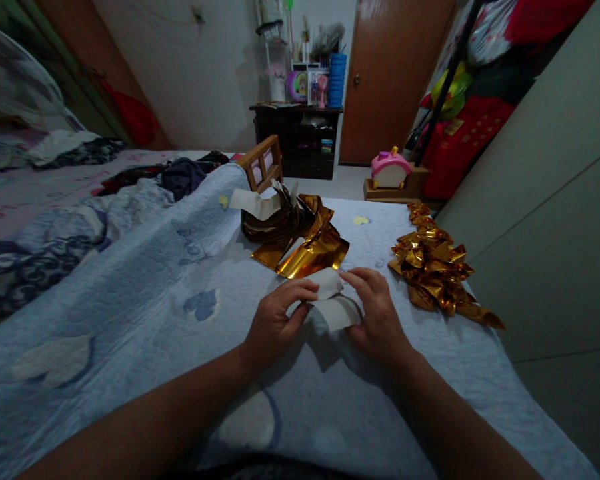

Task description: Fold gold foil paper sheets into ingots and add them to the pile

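Observation:
Between my two hands, above the bed, is a sheet of paper (pixel 336 312) with its pale side showing, curled over on itself. My left hand (pixel 279 313) pinches its left edge between thumb and fingers. At its right side my right hand (pixel 379 317) grips it, the fingertips at the top corner and the thumb lower down. Just beyond lie loose gold foil sheets (pixel 317 250) beside a thick stack of the paper (pixel 275 223). Over to the right sits a heap of folded gold foil pieces (pixel 433 263).
A pale blue quilt (pixel 180 347) with heart shapes covers the bed. Rumpled clothes (pixel 180 177) lie on the left. Past the bed's far end stand a dark cabinet (pixel 295 143) and a pink toy (pixel 390 170) on a box. A pale cabinet side (pixel 545 253) borders the right.

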Motion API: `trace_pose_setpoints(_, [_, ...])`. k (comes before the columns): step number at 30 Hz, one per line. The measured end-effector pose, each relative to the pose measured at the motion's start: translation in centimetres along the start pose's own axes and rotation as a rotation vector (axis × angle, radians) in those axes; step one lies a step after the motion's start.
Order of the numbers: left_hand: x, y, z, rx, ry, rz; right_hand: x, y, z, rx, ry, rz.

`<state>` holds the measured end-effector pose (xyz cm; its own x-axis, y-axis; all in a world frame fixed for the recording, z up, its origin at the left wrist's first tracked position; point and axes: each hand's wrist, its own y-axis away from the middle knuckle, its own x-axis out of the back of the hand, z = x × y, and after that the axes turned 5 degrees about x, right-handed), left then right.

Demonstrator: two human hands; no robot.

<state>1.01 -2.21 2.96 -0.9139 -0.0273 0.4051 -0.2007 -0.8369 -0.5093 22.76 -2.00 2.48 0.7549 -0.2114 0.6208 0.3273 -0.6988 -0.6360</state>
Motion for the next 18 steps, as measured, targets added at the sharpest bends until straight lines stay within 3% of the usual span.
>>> trace_pose_setpoints(2, [0.1,-0.1,-0.2,0.058,0.085,0.017,0.1,-0.1,0.5,-0.139,-0.225,-0.009])
trace_pose_setpoints(5, [0.1,-0.2,-0.6,0.153,0.247,0.021,0.0,-0.3,0.8,-0.334,-0.699,-0.131])
trace_pose_setpoints(8, [0.0,-0.3,-0.9,0.233,0.383,0.011,-0.2,-0.5,0.6,-0.449,-1.031,-0.162])
trace_pose_setpoints(13, [-0.2,-0.3,-1.1,0.283,0.438,0.006,0.0,-0.7,0.6,-0.633,-1.081,-0.047])
trace_pose_setpoints(18, [-0.3,-0.2,-1.2,0.293,0.444,-0.019,0.2,-0.7,0.6,-0.69,-1.142,-0.139])
